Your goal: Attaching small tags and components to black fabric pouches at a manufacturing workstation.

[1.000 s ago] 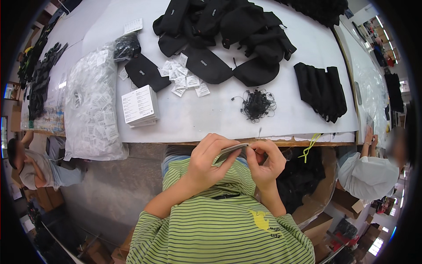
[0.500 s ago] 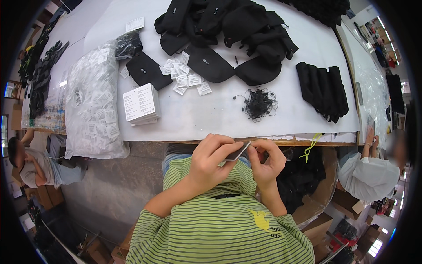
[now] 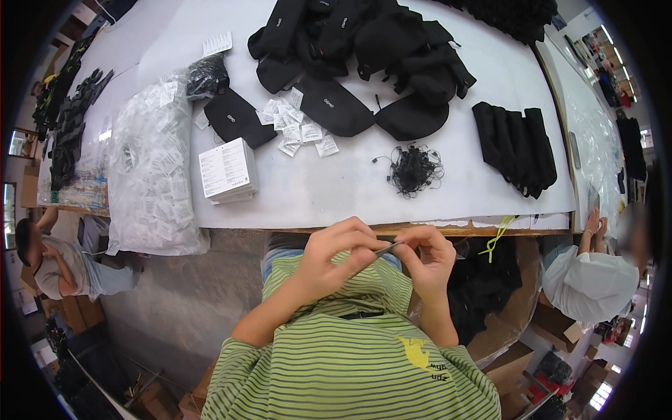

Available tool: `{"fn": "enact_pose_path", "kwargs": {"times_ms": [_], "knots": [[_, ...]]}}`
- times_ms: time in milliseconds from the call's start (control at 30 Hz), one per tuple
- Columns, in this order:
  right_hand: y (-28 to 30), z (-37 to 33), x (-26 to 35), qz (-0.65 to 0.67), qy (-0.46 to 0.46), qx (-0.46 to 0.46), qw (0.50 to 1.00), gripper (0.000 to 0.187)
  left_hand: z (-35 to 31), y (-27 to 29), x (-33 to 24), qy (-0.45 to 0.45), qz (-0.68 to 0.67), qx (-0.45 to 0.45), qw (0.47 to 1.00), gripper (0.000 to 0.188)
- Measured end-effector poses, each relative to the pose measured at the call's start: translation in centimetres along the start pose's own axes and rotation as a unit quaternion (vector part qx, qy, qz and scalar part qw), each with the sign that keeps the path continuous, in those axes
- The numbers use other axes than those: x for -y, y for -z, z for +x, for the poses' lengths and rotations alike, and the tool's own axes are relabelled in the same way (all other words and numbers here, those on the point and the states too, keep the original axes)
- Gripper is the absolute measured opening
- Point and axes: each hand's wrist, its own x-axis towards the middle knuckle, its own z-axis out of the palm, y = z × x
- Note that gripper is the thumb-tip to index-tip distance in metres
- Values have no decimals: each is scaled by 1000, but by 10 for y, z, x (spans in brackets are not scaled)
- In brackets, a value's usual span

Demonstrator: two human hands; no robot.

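In front of my body, just below the table edge, my left hand [image 3: 334,256] pinches a thin dark card-like tag [image 3: 386,249], which shows almost edge-on. My right hand [image 3: 429,262] is closed at the tag's right end, thumb and forefinger meeting there. Whether a string lies between those fingers is too small to tell. On the table ahead lie a tangle of thin black tag strings [image 3: 416,171] and, to the left, a stack of white printed cards [image 3: 225,170]. Small white labels [image 3: 308,131] are scattered beside the black fabric pouches [image 3: 336,106].
A clear plastic bag of white labels [image 3: 155,175] hangs partly over the table's front left. Several folded black fabric pieces [image 3: 516,148] lie at the right. Under the table edge [image 3: 462,229] is an open carton with black goods [image 3: 483,287]. Other people sit at left and right.
The tag has turned from showing its flat face to nearly edge-on. My right fingers have closed in on its end, and the view has shifted slightly.
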Motion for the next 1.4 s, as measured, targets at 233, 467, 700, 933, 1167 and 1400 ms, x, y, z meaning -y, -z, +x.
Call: {"fn": "enact_pose_path", "kwargs": {"times_ms": [233,467,700,933,1167,1400], "knots": [[10,2,-2,-49,-45,105,992,10,3,0,10,212,-174,90,957,13],[26,3,-4,137,-204,135,960,11,20,-8,15,199,-159,93,963,9],[31,1,-9,48,-214,175,960,11,82,-14,121,-27,267,-101,958,26],[30,-5,-12,20,-196,172,965,11,124,28,166,-83,495,-68,863,33],[25,-9,-20,-31,-190,211,958,11,139,60,49,85,-67,-155,982,24],[18,-5,-15,-88,-172,234,953,11,85,66,106,118,296,-90,944,42]]}}
